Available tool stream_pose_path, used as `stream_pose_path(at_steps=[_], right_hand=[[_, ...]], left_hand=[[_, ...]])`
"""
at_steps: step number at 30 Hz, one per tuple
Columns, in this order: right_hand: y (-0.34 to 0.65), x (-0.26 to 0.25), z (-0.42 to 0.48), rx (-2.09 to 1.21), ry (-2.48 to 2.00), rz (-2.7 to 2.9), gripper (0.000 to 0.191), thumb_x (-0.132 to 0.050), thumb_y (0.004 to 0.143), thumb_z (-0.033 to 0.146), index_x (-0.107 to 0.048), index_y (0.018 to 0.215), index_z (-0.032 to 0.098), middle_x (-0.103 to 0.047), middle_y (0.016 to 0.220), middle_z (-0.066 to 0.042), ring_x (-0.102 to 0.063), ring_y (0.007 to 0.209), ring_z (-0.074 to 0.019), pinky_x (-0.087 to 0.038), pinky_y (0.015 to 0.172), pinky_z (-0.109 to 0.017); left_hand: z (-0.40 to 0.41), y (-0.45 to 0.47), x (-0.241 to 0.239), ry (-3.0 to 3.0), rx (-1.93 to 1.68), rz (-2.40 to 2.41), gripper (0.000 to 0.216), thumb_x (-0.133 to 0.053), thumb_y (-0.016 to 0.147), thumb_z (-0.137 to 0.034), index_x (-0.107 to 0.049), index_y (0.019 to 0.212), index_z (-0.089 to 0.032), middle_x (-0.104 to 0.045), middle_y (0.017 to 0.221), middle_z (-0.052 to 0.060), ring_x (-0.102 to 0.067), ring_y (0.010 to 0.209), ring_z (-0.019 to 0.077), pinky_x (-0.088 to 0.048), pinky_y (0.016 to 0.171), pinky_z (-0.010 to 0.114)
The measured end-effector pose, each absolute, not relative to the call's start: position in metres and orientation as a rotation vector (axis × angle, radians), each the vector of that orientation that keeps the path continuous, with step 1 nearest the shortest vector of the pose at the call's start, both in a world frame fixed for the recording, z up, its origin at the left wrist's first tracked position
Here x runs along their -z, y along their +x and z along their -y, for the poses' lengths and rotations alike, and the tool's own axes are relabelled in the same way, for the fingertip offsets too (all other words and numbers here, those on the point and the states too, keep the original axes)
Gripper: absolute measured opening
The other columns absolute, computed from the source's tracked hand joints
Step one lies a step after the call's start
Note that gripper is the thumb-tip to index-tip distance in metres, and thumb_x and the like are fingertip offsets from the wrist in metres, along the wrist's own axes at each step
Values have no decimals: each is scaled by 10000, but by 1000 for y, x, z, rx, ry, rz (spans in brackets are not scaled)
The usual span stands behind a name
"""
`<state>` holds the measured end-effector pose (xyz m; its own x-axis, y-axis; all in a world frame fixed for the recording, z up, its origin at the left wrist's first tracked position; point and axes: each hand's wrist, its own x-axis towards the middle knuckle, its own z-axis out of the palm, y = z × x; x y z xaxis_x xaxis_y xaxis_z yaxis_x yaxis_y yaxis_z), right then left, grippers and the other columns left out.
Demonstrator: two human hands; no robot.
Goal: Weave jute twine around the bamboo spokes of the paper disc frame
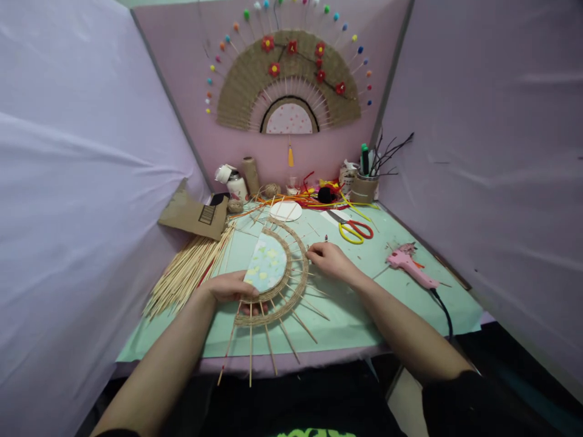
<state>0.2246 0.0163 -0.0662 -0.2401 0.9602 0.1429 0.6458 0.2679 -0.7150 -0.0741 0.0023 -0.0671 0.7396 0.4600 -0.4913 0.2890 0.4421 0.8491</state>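
My left hand (234, 288) grips a half-round fan frame (298, 288) at its lower inner corner, thumb on top and fingers underneath. The frame has a pale blue patterned half-disc (268, 264), a band of twine (276, 291) around its curved edge, and thin sticks radiating outward. A second, wider twine band runs across the sticks. At the outer band's right side, my right hand (330, 260) is closed in a pinch. What lies between its fingertips is too small to make out.
Bamboo sticks (189, 273) lie left beneath a cardboard piece (195, 212). Scissors (353, 229) and a pink glue gun (412, 267) rest to the right. Behind are pipe cleaners (300, 199), twine balls (272, 190) and a pot of twigs (364, 188). A decorated fan (241, 85) hangs on the back wall.
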Motion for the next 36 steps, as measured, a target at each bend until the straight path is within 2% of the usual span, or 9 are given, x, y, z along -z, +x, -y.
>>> stream_pose_path(at_steps=[4, 7, 12, 19, 25, 31, 36], right_hand=[[225, 72, -16, -678, -1440, 1959, 245, -516, 832, 304, -641, 662, 179, -660, 658, -16, -537, 623, -139, -335, 582, -240], [227, 71, -16, -685, -1462, 1936, 262, -520, 828, 321, -638, 644, 177, -650, 638, -14, -538, 615, -138, -335, 580, -241], [233, 68, -15, -721, -1495, 1849, 235, -529, 794, 302, -642, 632, 176, -651, 623, -17, -554, 610, -144, -356, 580, -244], [246, 72, -20, -756, -1468, 1652, 111, -560, 714, 242, -649, 690, 181, -655, 658, -9, -561, 611, -145, -387, 577, -247], [257, 67, -24, -1255, -1271, 1413, 123, -641, 693, 274, -648, 620, 175, -637, 657, -23, -564, 626, -131, -447, 614, -244], [265, 61, -22, -1843, -1011, 1241, 177, -766, 658, 289, -686, 712, 141, -619, 648, -24, -547, 563, -91, -446, 535, -206], [265, 58, -20, -2067, -849, 1180, 217, -782, 674, 307, -673, 734, 128, -591, 612, 3, -549, 549, -74, -432, 527, -185]], left_hand=[[-9, -70, 70, 1072, -445, -884, 488, -760, 697, -235, -616, 1153, -139, -735, 1002, 130, -708, 842, 215, -559, 720, 271], [-22, -58, 63, 988, -633, -924, 563, -745, 720, -257, -562, 1244, -159, -729, 1028, 124, -717, 820, 219, -571, 706, 274], [-33, -33, 54, 936, -669, -979, 634, -715, 733, -159, -492, 1326, -166, -746, 949, 109, -720, 719, 215, -581, 634, 286], [-22, -35, 66, 930, -752, -938, 660, -709, 747, -165, -465, 1360, -168, -737, 1011, 122, -728, 776, 223, -593, 651, 281], [-22, -43, 66, 924, -766, -920, 675, -703, 749, -159, -449, 1373, -175, -737, 1016, 118, -729, 780, 229, -594, 647, 286], [-18, -46, 64, 912, -738, -880, 710, -720, 718, -145, -442, 1371, -165, -746, 961, 119, -729, 752, 234, -591, 625, 283], [-16, -48, 63, 886, -743, -862, 768, -752, 678, -141, -427, 1374, -143, -752, 910, 117, -727, 713, 232, -589, 596, 277]])
